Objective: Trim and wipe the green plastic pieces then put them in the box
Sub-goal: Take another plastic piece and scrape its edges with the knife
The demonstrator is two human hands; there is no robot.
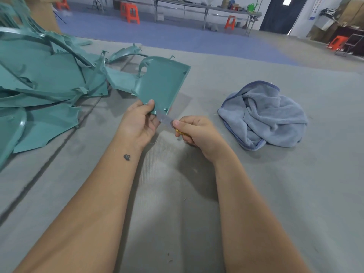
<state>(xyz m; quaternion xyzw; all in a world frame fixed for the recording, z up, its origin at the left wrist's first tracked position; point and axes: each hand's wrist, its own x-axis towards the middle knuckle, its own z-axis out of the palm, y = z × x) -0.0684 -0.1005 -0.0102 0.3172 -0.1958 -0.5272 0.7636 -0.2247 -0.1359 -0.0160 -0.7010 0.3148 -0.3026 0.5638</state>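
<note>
The left hand [138,123] pinches the green piece's [157,85] near corner; the right hand [194,133] grips a knife [166,119], blade at that edge just beyond the left fingers [150,104]. Shaving lightly, away from them, seems safest.

Held piece [159,85] sat between the pile of pieces [45,79] on the left and the cloth [264,117] on the right, all over the mat [177,213]. Stools [130,11] and long table [197,5] stood behind.
</note>
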